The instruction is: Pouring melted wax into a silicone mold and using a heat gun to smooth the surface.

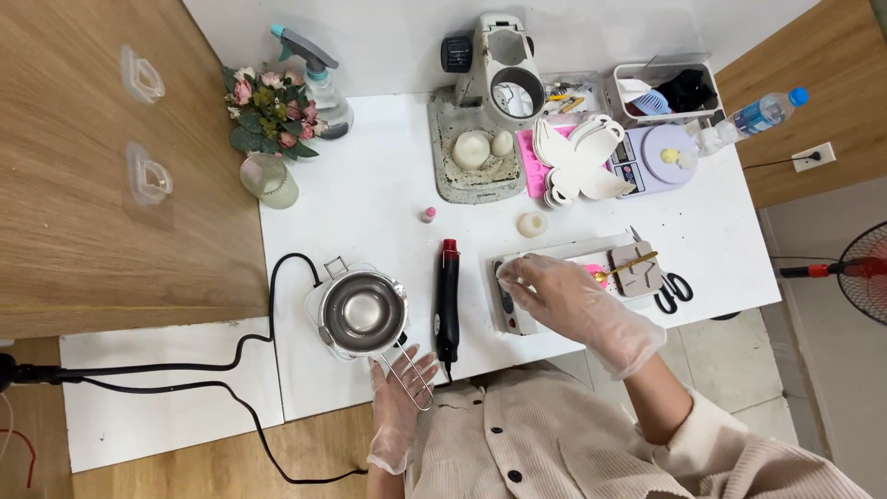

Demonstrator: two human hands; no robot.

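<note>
**Gloved hands at pot handle and tray**

A white tabletop is seen from above. On its near edge a steel pot is set on a small heater, its wire handle pointing toward the person. The left hand, gloved and spread flat, is laid on that handle with nothing gripped. The right hand, gloved and loosely open, is rested on a white tray. A black heat tool is placed between pot and tray.
</note>
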